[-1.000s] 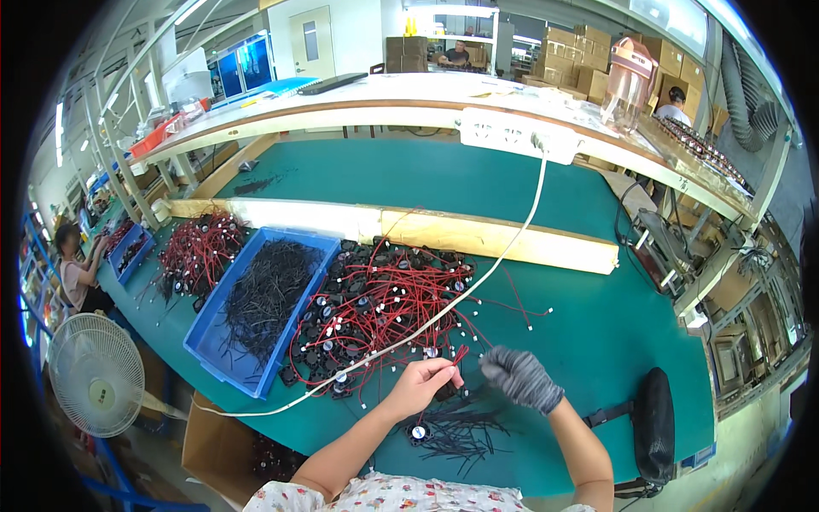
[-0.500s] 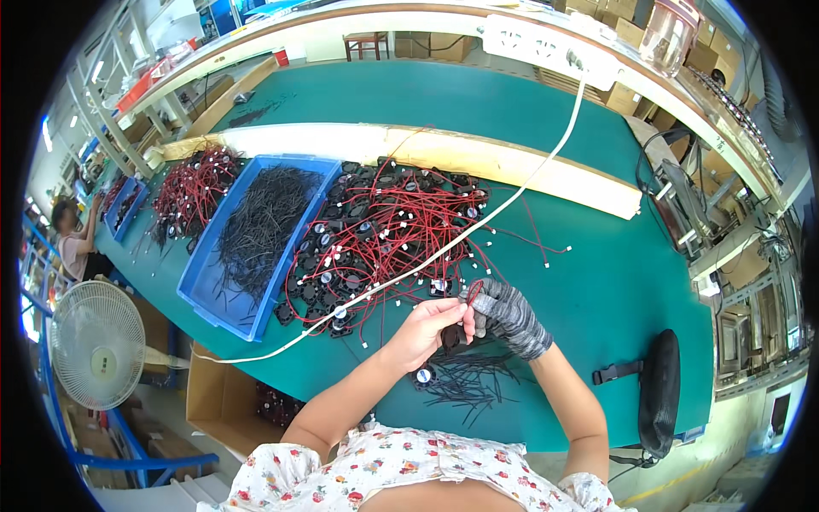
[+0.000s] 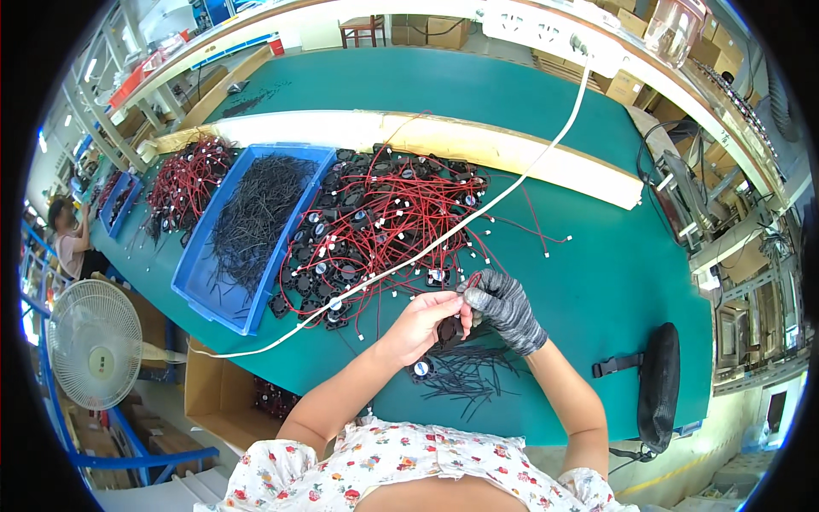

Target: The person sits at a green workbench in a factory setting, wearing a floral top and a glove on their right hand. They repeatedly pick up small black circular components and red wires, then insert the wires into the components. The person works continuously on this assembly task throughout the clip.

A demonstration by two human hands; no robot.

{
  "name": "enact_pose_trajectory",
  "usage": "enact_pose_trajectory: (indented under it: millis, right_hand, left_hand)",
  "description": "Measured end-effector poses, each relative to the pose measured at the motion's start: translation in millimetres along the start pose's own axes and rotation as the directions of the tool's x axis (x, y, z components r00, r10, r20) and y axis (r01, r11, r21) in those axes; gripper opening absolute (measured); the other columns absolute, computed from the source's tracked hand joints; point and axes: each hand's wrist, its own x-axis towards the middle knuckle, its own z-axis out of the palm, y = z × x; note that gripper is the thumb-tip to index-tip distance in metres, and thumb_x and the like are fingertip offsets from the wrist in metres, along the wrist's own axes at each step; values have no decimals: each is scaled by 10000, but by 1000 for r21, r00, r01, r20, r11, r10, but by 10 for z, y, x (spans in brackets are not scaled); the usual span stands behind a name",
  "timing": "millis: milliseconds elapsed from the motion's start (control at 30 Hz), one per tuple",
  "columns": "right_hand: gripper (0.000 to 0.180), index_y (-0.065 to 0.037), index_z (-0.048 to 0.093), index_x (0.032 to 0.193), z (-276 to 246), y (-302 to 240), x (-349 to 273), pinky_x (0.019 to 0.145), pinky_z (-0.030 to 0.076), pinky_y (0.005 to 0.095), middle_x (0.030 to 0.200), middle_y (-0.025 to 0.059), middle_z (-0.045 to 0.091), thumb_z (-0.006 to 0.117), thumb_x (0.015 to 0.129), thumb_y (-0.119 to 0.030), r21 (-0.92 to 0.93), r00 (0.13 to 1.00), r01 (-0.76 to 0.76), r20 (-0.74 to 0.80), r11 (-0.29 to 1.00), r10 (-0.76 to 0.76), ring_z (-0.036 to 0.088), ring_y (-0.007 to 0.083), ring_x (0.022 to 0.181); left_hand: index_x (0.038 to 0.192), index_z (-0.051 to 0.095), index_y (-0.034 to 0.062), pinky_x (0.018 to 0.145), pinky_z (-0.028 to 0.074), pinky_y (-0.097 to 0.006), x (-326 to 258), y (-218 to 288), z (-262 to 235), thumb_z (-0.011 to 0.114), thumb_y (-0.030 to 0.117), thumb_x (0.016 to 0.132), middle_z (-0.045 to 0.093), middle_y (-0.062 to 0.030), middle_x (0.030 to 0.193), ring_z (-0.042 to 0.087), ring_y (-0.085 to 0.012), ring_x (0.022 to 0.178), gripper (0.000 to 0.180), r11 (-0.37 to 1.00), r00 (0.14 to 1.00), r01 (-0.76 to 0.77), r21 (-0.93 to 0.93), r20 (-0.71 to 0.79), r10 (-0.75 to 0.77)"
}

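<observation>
The bare left hand [image 3: 424, 317] and the gloved right hand [image 3: 502, 303] meet above the green table [image 3: 614, 282], fingers pinched together on a small black fan [image 3: 450, 328] with red wires, held between them. Just below lies a loose bunch of black ties [image 3: 478, 380] and another fan [image 3: 420, 369]. Beyond the hands sits a heap of fans with red wires [image 3: 380, 222], crossed by a white cable [image 3: 512, 183]. A blue tray [image 3: 198, 286] of black ties stands to the left.
</observation>
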Motion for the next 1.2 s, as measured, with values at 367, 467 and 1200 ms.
enact_pose_trajectory:
  millis: [367, 467, 1200]
  right_hand:
    - [199, -51, 574, 827, -20, 93, -7, 498, 371, 195, 656, -5, 578, 575, 853, -249, -64, 998, -28, -53, 998, 25, 494, 50, 560]
    - [220, -48, 579, 842, -19, 112, -6, 504, 390, 195, 655, 6, 581, 583, 844, -268, -60, 998, -14, -64, 998, 10, 499, 56, 557]
    - [92, -12, 586, 812, 89, -80, -136, 650, 467, 359, 749, 147, 576, 588, 799, -103, -628, 927, 277, -24, 727, -375, 574, 294, 706]
  left_hand:
    - [801, 550, 14, 622, 437, -294, 11, 13, 13, 477, 197, 904, 539, -46, 712, 510, -147, 634, 223, 997, 998, 68, -41, 9, -68]
    - [778, 543, 23, 598, 408, -296, 29, 25, 9, 488, 214, 901, 512, -28, 661, 465, -138, 592, 233, 998, 999, 30, 55, -26, -28]
    - [802, 626, -28, 546, 421, -205, 18, -87, 156, 561, 104, 857, 598, -32, 650, 545, -64, 612, 156, 545, 795, -264, 796, -140, 590]
